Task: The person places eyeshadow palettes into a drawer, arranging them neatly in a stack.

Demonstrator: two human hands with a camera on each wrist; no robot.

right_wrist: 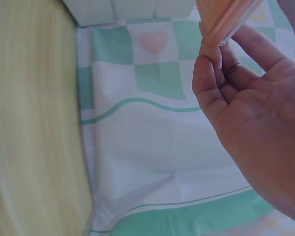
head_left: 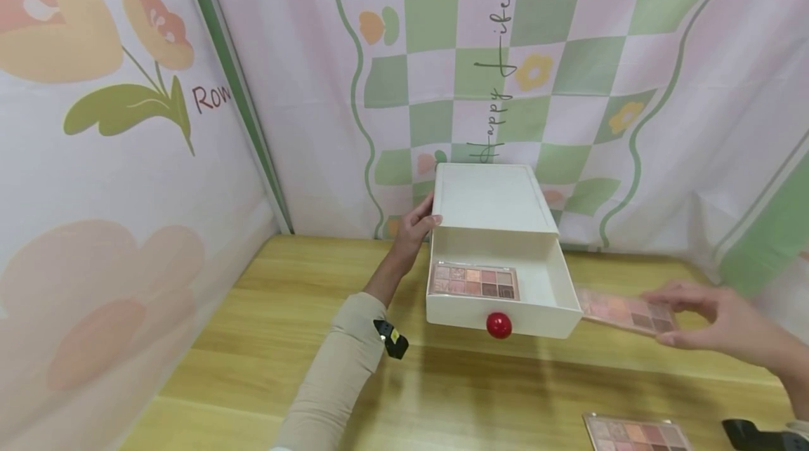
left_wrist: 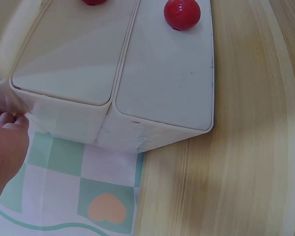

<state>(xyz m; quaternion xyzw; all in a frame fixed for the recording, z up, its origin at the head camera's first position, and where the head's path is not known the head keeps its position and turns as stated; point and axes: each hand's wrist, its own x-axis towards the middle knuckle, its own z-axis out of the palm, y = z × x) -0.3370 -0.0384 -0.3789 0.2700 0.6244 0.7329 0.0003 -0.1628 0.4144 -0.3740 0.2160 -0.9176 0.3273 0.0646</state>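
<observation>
The outstretched left hand [head_left: 413, 232] grips the cabinet [head_left: 496, 199]; beside it, the right hand [head_left: 723, 319] pinches a palette [head_left: 626, 312].

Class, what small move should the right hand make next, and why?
Probably lift the held palette over the right side of the open drawer. The right hand pinches it just beside the drawer; inside, another palette lies toward the left, with bare floor to its right. The left hand touches the cabinet.
</observation>
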